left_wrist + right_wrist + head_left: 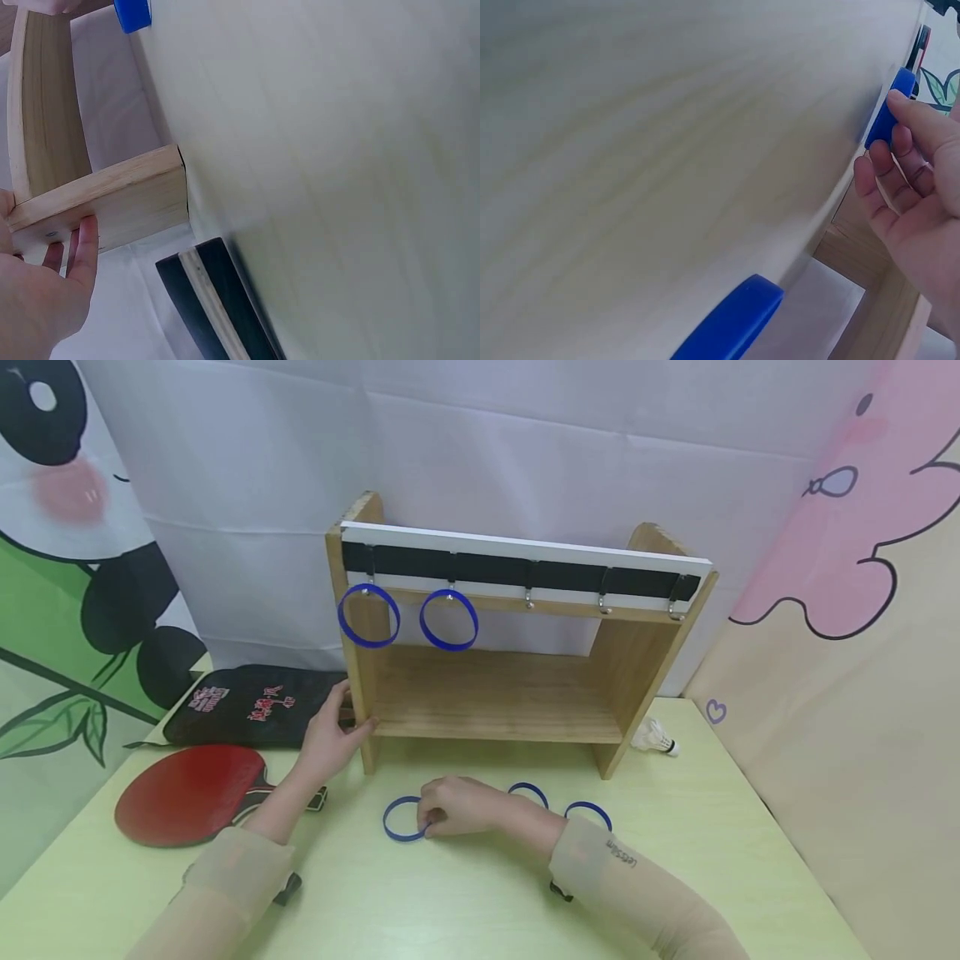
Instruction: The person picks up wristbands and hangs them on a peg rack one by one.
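Observation:
My left hand [330, 739] grips the left side panel of a small wooden shelf [487, 693], thumb at the front edge and fingers along the outer face. On the table before the shelf, my right hand [461, 806] pinches a blue ring [385, 818] at its right side; in the right wrist view the thumb lies on the band [883, 124]. Two more blue rings lie by the right forearm, the nearer-to-hand ring [527, 786] and a farther ring [588, 805], both partly hidden. Across the shelf's top runs a white hook rail [525, 545]; blue rings hang from its two leftmost hooks.
A red table tennis bat [191, 793] lies left of the left forearm, its handle reaching toward the shelf. Behind it rests a black case [247, 706]. A white shuttlecock [655, 737] lies beside the shelf's right foot. A cloth-covered wall [495, 452] stands close behind.

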Tool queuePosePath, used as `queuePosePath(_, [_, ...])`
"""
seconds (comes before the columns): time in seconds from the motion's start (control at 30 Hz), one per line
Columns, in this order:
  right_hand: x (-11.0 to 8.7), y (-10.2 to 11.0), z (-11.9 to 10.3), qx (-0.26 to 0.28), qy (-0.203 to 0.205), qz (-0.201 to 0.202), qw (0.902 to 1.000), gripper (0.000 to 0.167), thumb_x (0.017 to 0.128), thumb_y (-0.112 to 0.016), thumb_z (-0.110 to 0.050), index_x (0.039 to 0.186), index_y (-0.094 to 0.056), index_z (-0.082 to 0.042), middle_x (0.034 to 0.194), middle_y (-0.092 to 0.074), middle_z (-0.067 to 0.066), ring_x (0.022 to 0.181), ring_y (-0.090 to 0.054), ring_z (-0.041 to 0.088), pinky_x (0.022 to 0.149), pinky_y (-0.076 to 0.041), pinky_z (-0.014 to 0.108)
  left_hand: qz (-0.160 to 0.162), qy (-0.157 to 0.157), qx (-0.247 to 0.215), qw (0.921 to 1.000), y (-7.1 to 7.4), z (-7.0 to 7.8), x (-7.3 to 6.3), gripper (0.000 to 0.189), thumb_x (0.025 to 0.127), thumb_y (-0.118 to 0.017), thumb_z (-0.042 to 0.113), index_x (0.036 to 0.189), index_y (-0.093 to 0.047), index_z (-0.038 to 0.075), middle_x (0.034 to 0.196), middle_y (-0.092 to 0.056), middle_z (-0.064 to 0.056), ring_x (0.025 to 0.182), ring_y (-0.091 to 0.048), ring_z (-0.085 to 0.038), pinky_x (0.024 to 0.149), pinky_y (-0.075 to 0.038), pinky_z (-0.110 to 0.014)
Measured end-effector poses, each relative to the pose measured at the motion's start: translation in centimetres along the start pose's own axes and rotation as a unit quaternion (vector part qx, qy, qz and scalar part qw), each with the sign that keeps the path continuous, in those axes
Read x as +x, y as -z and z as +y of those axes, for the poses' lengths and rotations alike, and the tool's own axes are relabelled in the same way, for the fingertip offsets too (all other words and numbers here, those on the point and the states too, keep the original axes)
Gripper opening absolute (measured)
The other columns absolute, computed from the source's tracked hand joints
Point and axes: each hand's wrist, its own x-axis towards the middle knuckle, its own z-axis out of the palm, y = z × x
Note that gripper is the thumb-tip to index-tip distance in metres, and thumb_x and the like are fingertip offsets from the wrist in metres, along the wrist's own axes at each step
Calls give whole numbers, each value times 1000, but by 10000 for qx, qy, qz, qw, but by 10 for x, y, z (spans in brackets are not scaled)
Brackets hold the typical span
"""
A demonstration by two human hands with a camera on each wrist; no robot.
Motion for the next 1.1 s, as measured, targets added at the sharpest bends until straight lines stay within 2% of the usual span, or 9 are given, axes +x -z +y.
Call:
queuePosePath(0.2, [-8,7,-2,70,194,239,9995,7,84,-73,-20,90,-73,-17,84,-58,-9,78,-52,-3,71,-41,2,-17,12,-30,10000,1,1,1,66,90,-64,20,146,-29,14,131,-47,-20,107,-58,-41,80,-57,-47])
queuePosePath(0.33, [-15,13,-4,195,158,410,9988,7,83,-73,-19,90,-72,-16,88,-58,-7,78,-55,2,68,-42,2,-8,10,-16,10000,1,1,1,66,90,-64,20,147,-29,14,131,-47,-21,107,-57,-42,81,-57,-48])
queuePosePath(0.57, [-24,17,0,550,220,589,9965,5,83,-72,-13,88,-70,-13,92,-60,-4,76,-52,1,65,-43,3,-10,62,19,10000,1,2,1,66,90,-65,20,146,-30,14,130,-47,-19,107,-57,-40,79,-57,-47])
queuePosePath(0.8, [-32,19,3,841,11,595,9947,6,85,-70,-10,90,-70,-12,87,-64,-6,74,-53,-4,66,-48,6,-6,43,5,10000,1,2,-2,67,89,-66,19,146,-30,14,128,-48,-20,106,-58,-40,78,-57,-48])
queuePosePath(0.97, [-39,26,2,981,-121,602,9933,8,86,-69,-9,94,-70,-11,92,-66,-5,75,-55,-3,66,-49,7,-45,77,-23,10000,1,2,-2,67,90,-65,20,146,-29,16,130,-47,-19,108,-57,-40,79,-57,-49])
queuePosePath(1.1, [-43,33,0,1090,-48,774,9910,11,86,-67,-5,96,-68,-9,94,-66,-2,73,-55,0,64,-49,9,-107,93,-47,9999,2,4,-2,67,91,-64,22,147,-28,16,132,-46,-19,109,-56,-40,78,-57,-49])
